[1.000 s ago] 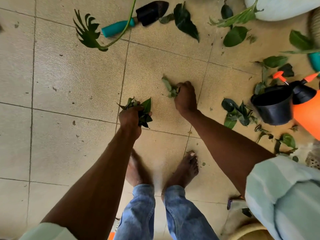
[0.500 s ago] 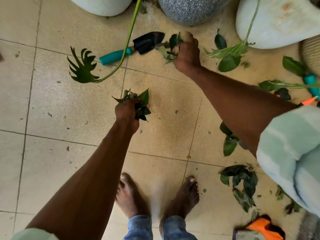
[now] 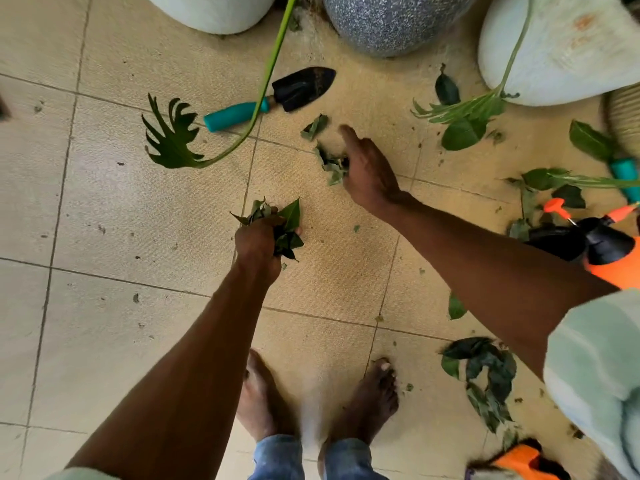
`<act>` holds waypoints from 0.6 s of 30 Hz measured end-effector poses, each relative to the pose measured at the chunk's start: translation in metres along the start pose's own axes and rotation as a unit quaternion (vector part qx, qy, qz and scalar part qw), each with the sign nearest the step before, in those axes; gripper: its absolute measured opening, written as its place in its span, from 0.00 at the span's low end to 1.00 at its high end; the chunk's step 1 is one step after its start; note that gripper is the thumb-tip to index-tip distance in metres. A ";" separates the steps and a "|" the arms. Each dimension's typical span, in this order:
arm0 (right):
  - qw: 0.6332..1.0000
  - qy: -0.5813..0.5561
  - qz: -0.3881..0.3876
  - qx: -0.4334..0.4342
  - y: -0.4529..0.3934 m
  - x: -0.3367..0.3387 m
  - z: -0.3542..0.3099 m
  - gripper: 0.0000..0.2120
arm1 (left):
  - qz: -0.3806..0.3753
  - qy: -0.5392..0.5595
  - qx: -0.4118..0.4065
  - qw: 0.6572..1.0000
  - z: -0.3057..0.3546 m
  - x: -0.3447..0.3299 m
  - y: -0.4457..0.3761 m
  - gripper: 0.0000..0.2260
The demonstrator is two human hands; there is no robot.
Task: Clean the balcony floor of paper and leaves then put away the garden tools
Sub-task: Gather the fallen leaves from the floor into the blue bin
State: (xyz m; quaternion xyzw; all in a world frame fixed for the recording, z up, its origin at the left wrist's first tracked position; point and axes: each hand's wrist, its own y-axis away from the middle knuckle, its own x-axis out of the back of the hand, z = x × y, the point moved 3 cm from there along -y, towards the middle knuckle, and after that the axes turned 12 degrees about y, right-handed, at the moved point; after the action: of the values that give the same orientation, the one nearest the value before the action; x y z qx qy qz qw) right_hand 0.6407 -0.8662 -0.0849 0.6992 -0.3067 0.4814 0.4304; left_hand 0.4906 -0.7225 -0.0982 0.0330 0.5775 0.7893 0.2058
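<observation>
My left hand [image 3: 258,242] grips a bunch of dark green leaves [image 3: 285,225] over the middle of the tiled floor. Further out, my right hand [image 3: 367,168] has its fingers stretched out straight, and a small clump of crumpled leaves [image 3: 331,165] lies against its left edge. One loose leaf [image 3: 314,126] is on the tile just beyond. A trowel [image 3: 239,113] with a teal handle and black blade lies on the floor past both hands. More fallen leaves [image 3: 485,372] are heaped at the lower right, others [image 3: 462,133] at the upper right.
Three big planters stand along the far edge: white [image 3: 211,12], speckled grey [image 3: 391,26], white [image 3: 568,53]. A split leaf on a long stem [image 3: 173,142] hangs over the trowel. An orange sprayer [image 3: 620,265] and a second teal-handled tool [image 3: 625,171] are at right. My bare feet [image 3: 367,400] are below.
My right hand has drawn back from beside the trowel blade toward me and its fingers have straightened, with leaves now beside it. My left hand still holds its bunch.
</observation>
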 end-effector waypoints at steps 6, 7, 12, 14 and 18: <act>0.992 0.047 -0.098 0.059 -0.049 0.009 -0.032 0.39 | -0.002 -0.001 0.000 1.000 0.001 0.000 0.003 0.09; 0.992 0.056 -0.108 0.042 -0.052 0.004 -0.033 0.33 | 0.002 -0.001 -0.002 1.000 0.000 0.001 0.002 0.09; 0.993 0.088 -0.006 0.073 -0.012 -0.021 -0.026 0.17 | -0.002 -0.014 -0.005 1.000 -0.006 -0.005 0.005 0.09; 0.995 0.059 0.004 0.080 0.017 -0.031 -0.015 0.17 | -0.007 -0.022 0.002 1.000 -0.012 -0.010 0.008 0.09; 0.994 -0.056 0.027 -0.085 0.055 -0.039 0.034 0.18 | -0.003 -0.040 0.008 0.999 -0.032 -0.018 0.008 0.10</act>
State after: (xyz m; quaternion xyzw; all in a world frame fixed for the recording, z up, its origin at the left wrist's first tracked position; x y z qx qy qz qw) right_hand 0.5946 -0.9200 -0.1103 0.6776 -0.3890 0.4253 0.4568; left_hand 0.4958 -0.7595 -0.0983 0.0644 0.5751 0.7821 0.2310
